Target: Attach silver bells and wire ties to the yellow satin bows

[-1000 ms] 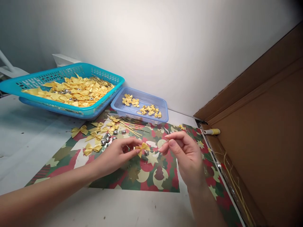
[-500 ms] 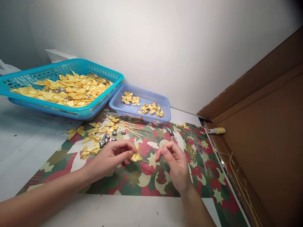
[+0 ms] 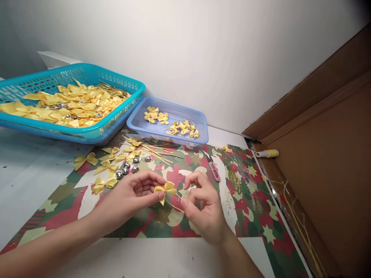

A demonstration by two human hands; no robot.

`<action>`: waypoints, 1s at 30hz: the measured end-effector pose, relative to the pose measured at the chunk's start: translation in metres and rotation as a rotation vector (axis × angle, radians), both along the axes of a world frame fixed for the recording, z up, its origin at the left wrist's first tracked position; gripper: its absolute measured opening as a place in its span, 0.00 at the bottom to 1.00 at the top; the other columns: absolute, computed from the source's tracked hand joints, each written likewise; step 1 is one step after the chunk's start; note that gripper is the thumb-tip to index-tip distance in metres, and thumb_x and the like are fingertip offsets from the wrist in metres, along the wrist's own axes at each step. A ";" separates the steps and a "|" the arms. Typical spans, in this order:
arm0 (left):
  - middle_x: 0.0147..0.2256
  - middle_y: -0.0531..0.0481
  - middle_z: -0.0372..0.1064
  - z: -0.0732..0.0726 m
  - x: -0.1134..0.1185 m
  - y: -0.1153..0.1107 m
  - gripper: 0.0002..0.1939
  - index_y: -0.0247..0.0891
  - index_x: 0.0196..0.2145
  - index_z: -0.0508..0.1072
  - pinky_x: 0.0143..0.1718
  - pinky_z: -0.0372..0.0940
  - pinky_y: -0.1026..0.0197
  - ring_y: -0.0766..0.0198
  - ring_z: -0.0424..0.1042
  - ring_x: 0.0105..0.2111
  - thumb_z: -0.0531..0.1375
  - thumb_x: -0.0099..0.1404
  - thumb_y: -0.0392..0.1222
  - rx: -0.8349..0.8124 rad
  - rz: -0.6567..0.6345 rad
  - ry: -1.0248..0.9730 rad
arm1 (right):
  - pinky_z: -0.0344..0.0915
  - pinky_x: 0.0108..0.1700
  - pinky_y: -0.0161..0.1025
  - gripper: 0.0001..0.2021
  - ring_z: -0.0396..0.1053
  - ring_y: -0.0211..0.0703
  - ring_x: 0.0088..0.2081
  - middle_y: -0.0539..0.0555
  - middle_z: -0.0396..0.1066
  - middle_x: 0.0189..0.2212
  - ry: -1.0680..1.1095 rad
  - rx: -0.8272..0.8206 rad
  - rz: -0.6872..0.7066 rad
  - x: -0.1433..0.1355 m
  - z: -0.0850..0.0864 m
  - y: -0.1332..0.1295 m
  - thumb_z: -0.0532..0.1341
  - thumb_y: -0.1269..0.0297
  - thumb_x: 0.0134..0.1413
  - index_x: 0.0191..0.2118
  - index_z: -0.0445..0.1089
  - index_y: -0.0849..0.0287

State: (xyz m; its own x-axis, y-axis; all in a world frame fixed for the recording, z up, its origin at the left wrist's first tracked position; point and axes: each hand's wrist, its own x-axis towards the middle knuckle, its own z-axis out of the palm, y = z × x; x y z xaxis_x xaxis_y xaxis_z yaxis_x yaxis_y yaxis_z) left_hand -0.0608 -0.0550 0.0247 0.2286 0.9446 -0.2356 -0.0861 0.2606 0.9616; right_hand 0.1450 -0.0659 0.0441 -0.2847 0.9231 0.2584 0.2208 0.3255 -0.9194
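Observation:
A yellow ribbon bow [image 3: 167, 189] is pinched between the thumb and fingers of my left hand [image 3: 136, 193]. Thin gold cord [image 3: 174, 206] runs from the bow toward my right hand [image 3: 204, 204], whose thumb and fingers are closed on its end. To the left of my hands lie several loose yellow bows [image 3: 104, 185] and several small silver bells [image 3: 125, 170], rounded and shiny. Behind them is a spread of gold cord pieces [image 3: 158, 150]. Pink-handled thread snips [image 3: 213, 170] rest beyond my right hand.
A large turquoise basket [image 3: 121, 106] heaped with bows stands at the left, beside a smaller blue basket [image 3: 168, 103] with finished-looking bows. Patterned paper [image 3: 185, 231] covers the tabletop. A cardboard panel [image 3: 324, 127] rises on the right, near a white-and-yellow tube [image 3: 267, 153].
The bow has turned so its front shows. My right hand has come lower and nearer to it, with the cord now visible between both hands. The view has shifted slightly.

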 end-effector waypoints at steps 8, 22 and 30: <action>0.31 0.50 0.78 -0.007 0.004 -0.006 0.17 0.41 0.36 0.80 0.31 0.73 0.65 0.61 0.77 0.31 0.74 0.49 0.50 -0.265 0.042 -0.072 | 0.62 0.52 0.46 0.14 0.66 0.48 0.50 0.55 0.67 0.45 0.052 -0.034 -0.073 -0.023 -0.006 -0.007 0.60 0.72 0.50 0.17 0.59 0.59; 0.28 0.52 0.77 -0.005 0.010 -0.011 0.13 0.41 0.29 0.79 0.29 0.69 0.68 0.66 0.73 0.28 0.71 0.56 0.52 -0.157 -0.027 -0.065 | 0.60 0.29 0.36 0.16 0.62 0.37 0.27 0.50 0.62 0.26 0.085 -0.002 -0.145 -0.024 -0.013 -0.007 0.57 0.70 0.56 0.20 0.54 0.57; 0.25 0.53 0.73 0.002 0.008 -0.015 0.13 0.40 0.25 0.76 0.25 0.67 0.69 0.66 0.70 0.25 0.70 0.56 0.51 0.014 0.055 0.062 | 0.67 0.39 0.41 0.15 0.69 0.42 0.38 0.56 0.67 0.41 0.121 -0.104 -0.117 -0.026 -0.013 -0.013 0.59 0.67 0.54 0.19 0.57 0.58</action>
State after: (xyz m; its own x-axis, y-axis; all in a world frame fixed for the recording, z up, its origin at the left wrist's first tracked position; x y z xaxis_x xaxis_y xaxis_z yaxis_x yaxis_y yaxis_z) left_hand -0.0523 -0.0702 0.0264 0.1622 0.9585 -0.2345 -0.0401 0.2439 0.9690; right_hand 0.1188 -0.0789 0.0308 -0.1466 0.9716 0.1859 0.1378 0.2062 -0.9688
